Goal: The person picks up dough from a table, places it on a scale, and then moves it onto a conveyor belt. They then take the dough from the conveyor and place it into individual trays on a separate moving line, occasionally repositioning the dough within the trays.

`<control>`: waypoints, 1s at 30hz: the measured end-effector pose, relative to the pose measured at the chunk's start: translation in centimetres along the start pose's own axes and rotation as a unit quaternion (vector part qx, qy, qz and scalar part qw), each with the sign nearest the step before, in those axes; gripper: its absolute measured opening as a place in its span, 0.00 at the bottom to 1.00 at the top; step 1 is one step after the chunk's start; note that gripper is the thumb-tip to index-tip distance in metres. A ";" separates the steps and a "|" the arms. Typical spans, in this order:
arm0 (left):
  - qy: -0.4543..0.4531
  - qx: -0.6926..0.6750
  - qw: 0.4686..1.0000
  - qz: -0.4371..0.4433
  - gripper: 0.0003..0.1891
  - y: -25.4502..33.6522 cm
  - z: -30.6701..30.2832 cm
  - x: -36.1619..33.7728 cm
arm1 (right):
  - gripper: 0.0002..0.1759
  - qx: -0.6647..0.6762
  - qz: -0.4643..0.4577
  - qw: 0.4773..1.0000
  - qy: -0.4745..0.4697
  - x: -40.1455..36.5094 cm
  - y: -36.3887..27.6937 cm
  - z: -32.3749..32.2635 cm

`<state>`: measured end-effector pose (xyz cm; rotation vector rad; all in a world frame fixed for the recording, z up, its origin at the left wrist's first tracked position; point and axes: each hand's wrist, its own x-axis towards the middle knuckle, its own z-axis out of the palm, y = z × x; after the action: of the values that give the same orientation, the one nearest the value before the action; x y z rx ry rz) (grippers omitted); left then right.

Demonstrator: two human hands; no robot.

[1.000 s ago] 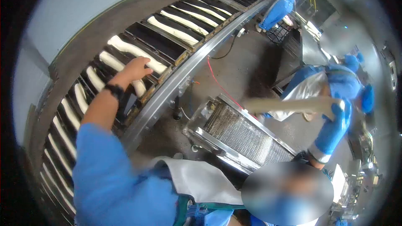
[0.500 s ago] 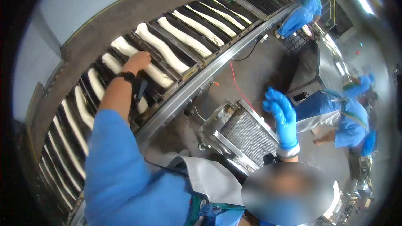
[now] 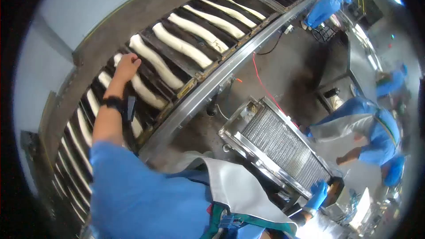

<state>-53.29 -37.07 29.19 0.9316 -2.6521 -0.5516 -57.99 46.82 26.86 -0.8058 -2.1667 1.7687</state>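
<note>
My left hand [image 3: 128,67], bare and with a black watch on the wrist, is over the far end of a long white dough strip [image 3: 148,95]. Its fingers are curled, and whatever may be between them is hidden. Under it, the strip lies in a black tray. Just right of the hand lies another dough strip [image 3: 155,62]. Down at the lower right, my right hand [image 3: 318,192], in a blue glove, is beside the end of a metal-mesh conveyor [image 3: 283,146]. Its fingers look stretched out, with no object visible in them.
A steel rail [image 3: 195,93] runs along the near side of the dough trays. A red hose [image 3: 261,79] trails across the floor. One co-worker [image 3: 330,2] stands by the far end of the line; another person in blue [image 3: 376,128] bends at the right.
My left hand has moved left, toward the strip's far end. My right hand has dropped from a raised position to the end of the mesh conveyor. The view has shifted.
</note>
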 end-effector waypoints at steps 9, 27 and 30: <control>-0.067 -0.336 0.938 -0.055 0.25 -1.5 5.9 6.7 | 0.22 -0.190 -0.119 0.954 -0.199 -4.7 -3.5 7.7; 0.115 -0.331 0.920 -0.175 0.21 2.5 1.9 -2.5 | 0.18 -0.571 -0.139 0.809 -0.023 7.7 3.8 0.2; 0.124 -0.369 0.908 -0.155 0.21 5.5 1.1 -3.4 | 0.12 -0.655 -0.121 0.740 -0.090 8.2 4.7 0.3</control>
<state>-54.06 -30.60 30.23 1.0665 -1.8204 -1.2896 -63.61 51.55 20.94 -0.4500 -3.2859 -0.0885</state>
